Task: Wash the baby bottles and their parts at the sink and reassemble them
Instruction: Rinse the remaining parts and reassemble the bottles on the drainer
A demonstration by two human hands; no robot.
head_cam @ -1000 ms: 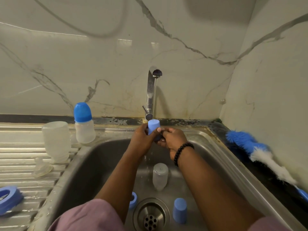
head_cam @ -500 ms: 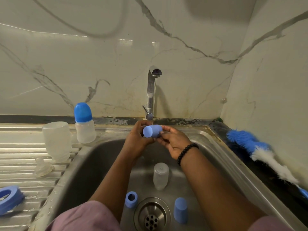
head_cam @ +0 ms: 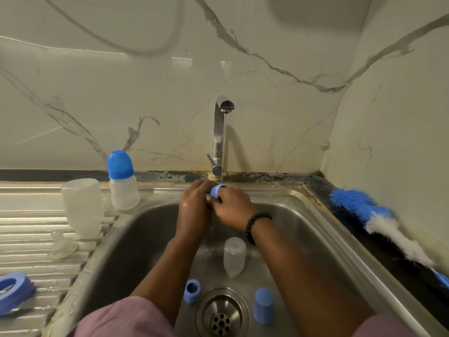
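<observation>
The blue cap sits under the tap over the sink, gripped between both hands: the left hand curls round one end, the right hand pinches the other. To rinse it well, I would turn it so water runs inside and over every face, keeping a firm hold since it looks wet and slippery. A clear bottle and two more caps lie below; no brand or writing is legible anywhere.

Right hand has closed over the blue cap; left hand now covers its other end.
</observation>
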